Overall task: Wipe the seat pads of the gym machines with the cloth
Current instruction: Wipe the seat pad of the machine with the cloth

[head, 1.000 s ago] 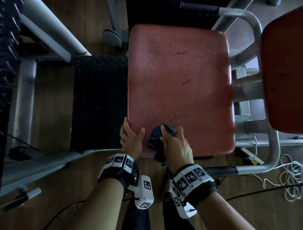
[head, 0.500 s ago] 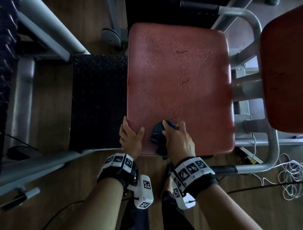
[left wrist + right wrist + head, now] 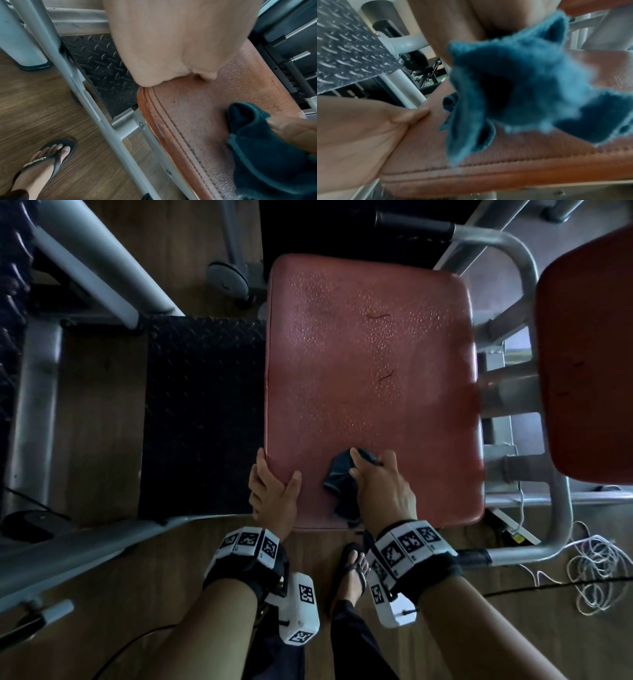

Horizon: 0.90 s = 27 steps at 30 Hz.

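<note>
Seat pad (image 3: 370, 392), red and stitched, beaded with droplets over its far half, so mostly left to wipe by the look of it. Dark teal cloth (image 3: 339, 481) bunched at the near edge, gripped in the right hand (image 3: 380, 487). Left hand (image 3: 274, 491) clasping the near-left corner, thumb on top, fingers down the side. Second red pad (image 3: 589, 354) far right, apparently untouched. Black tread plate (image 3: 202, 419) left, wood floor (image 3: 92, 426) beneath.

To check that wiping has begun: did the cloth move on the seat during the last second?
Yes, slightly. The cloth, held by the right hand, slid away from the seat front edge, toward its far end.
</note>
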### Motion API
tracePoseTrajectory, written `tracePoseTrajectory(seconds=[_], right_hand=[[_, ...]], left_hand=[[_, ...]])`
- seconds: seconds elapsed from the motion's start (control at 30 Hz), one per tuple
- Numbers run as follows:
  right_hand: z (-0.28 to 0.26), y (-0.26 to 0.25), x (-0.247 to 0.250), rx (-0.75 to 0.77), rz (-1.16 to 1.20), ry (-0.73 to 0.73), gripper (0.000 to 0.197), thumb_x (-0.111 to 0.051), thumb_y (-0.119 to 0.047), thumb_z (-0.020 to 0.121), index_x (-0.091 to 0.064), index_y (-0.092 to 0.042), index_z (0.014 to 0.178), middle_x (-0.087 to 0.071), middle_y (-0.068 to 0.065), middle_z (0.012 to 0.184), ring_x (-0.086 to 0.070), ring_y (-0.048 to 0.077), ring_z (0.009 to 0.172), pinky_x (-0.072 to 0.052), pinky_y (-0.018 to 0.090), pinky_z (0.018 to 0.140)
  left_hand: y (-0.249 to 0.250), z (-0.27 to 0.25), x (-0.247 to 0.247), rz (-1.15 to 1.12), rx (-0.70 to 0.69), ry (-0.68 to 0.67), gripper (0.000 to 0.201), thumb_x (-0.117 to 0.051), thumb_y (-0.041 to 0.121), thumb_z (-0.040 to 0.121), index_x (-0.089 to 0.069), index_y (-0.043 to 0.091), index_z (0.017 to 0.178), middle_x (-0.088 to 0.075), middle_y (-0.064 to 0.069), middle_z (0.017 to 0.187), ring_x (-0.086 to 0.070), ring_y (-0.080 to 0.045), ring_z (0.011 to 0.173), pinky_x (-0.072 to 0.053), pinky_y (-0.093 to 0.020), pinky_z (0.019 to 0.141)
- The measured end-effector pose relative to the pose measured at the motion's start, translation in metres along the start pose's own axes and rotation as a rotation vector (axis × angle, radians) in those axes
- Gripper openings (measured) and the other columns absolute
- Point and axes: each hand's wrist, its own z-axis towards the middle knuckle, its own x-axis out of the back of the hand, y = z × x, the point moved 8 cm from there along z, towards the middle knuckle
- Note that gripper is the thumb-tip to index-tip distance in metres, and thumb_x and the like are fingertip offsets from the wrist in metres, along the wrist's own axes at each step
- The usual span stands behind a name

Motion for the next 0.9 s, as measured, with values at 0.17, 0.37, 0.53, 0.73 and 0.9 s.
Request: tracePoseTrajectory(seconds=[0.17,0.37,0.53,0.73,0.9], right_hand=[[-0.016,0.007,-0.005,-0.033,0.001,0.005,0.044,-0.034,-0.039,0.102,-0.029,-0.041,0.146,-0.035,0.000,0.122,-0.056,0.023,0.092,-0.050,0.038,0.076],[0.005,0.009,0.006,-0.045,-0.054,0.033,0.043,-0.034,-0.039,0.102,-0.030,-0.043,0.145,-0.037,0.001,0.121,-0.053,0.020,0.087,-0.046,0.035,0.073],[-0.010,0.010,-0.001,-0.014,-0.102,-0.025,0.046,-0.034,-0.037,0.102,-0.024,-0.038,0.148,-0.035,0.004,0.128,-0.057,0.026,0.097,-0.051,0.040,0.078],[0.014,0.010,0.010,0.072,-0.208,-0.015,0.043,-0.034,-0.036,0.103,-0.031,-0.039,0.145,-0.036,0.003,0.123,-0.058,0.027,0.096,-0.051,0.039,0.076],[0.006,0.011,0.008,0.149,-0.194,-0.004,0.046,-0.033,-0.038,0.103,-0.025,-0.038,0.148,-0.034,0.002,0.124,-0.057,0.023,0.095,-0.050,0.034,0.073]], left_hand=[[-0.001,0.001,0.000,0.004,0.002,-0.004,0.081,-0.055,0.041,0.092,0.001,0.039,0.152,-0.006,-0.007,0.158,-0.020,-0.041,0.138,-0.020,-0.058,0.112],[-0.002,0.000,-0.001,0.005,0.005,0.000,0.080,-0.054,0.041,0.093,0.001,0.039,0.152,-0.007,-0.006,0.158,-0.020,-0.041,0.138,-0.020,-0.057,0.112],[-0.001,-0.001,0.001,0.037,0.012,0.043,0.081,-0.056,0.041,0.091,-0.003,0.037,0.152,-0.011,-0.007,0.158,-0.024,-0.042,0.137,-0.024,-0.056,0.111],[-0.001,0.000,0.001,0.060,0.026,0.051,0.080,-0.054,0.044,0.092,-0.001,0.038,0.152,-0.008,-0.006,0.159,-0.021,-0.042,0.139,-0.023,-0.059,0.111],[-0.001,-0.001,0.001,0.058,0.028,0.067,0.078,-0.052,0.044,0.093,-0.001,0.039,0.152,-0.007,-0.005,0.159,-0.018,-0.041,0.140,-0.021,-0.059,0.112]])
